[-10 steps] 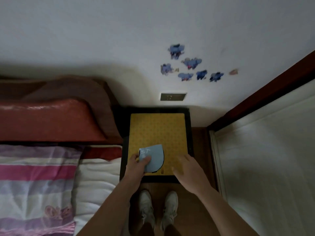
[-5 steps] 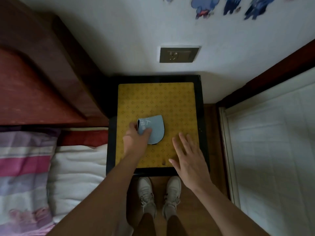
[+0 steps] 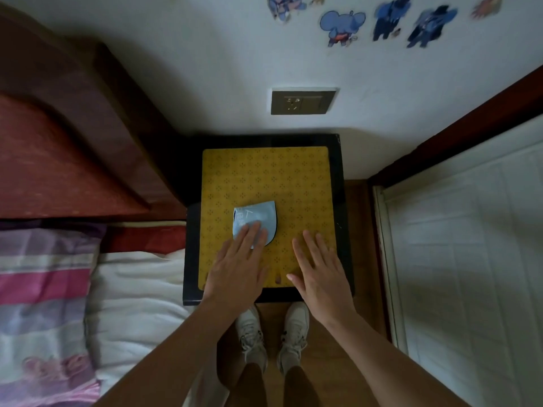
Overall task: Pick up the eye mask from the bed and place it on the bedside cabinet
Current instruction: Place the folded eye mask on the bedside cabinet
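The light blue eye mask (image 3: 258, 214), folded with a dark edge, lies flat on the yellow patterned top of the black bedside cabinet (image 3: 270, 174). My left hand (image 3: 238, 265) is spread flat, its fingertips resting on the mask's near edge. My right hand (image 3: 318, 268) hovers palm down and flat to the right of the mask, over the cabinet's front right part, holding nothing. The bed (image 3: 132, 289) with its white sheet lies to the left of the cabinet.
A red padded headboard (image 3: 58, 160) and a striped pink-purple pillow (image 3: 41, 283) are on the left. A wall socket (image 3: 302, 101) sits above the cabinet. White panelled furniture (image 3: 470, 259) stands on the right. My white shoes (image 3: 273, 330) are on the wooden floor below the cabinet.
My left hand let go of the eye mask, which it pinched before, and now lies flat on it. The view tilted down and closer to the cabinet. My right hand stayed flat.
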`<action>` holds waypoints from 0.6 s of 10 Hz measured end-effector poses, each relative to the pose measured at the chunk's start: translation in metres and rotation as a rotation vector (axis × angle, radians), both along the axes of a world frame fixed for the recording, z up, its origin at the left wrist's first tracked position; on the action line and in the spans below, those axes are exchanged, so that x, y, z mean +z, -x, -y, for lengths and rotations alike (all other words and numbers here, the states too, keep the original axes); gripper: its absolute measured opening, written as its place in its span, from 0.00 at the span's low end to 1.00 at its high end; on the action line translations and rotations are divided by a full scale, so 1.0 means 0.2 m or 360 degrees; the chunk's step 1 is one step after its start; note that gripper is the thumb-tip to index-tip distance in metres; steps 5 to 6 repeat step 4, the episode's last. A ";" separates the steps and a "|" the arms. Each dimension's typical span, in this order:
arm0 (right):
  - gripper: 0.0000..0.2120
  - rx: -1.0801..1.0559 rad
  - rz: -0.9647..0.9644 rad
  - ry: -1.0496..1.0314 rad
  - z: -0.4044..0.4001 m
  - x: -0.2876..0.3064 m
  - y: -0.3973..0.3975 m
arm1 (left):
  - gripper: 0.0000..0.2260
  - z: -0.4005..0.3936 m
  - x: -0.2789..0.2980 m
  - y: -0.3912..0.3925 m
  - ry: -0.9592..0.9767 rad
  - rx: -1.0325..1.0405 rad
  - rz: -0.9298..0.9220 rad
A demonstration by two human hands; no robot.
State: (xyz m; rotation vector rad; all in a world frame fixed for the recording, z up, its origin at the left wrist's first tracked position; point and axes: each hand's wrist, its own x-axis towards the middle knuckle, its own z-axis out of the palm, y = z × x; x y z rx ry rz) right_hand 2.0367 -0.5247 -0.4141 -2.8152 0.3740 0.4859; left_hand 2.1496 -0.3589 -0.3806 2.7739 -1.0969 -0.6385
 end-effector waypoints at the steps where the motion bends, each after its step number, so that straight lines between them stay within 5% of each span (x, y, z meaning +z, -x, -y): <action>1: 0.35 0.0020 -0.0006 0.0020 0.00 -0.01 0.01 | 0.31 0.02 -0.03 -0.02 -0.0029 -0.0001 0.0005; 6: 0.36 0.0024 -0.0044 -0.0028 0.01 0.02 -0.01 | 0.32 0.06 0.00 -0.04 -0.0107 -0.0020 -0.0025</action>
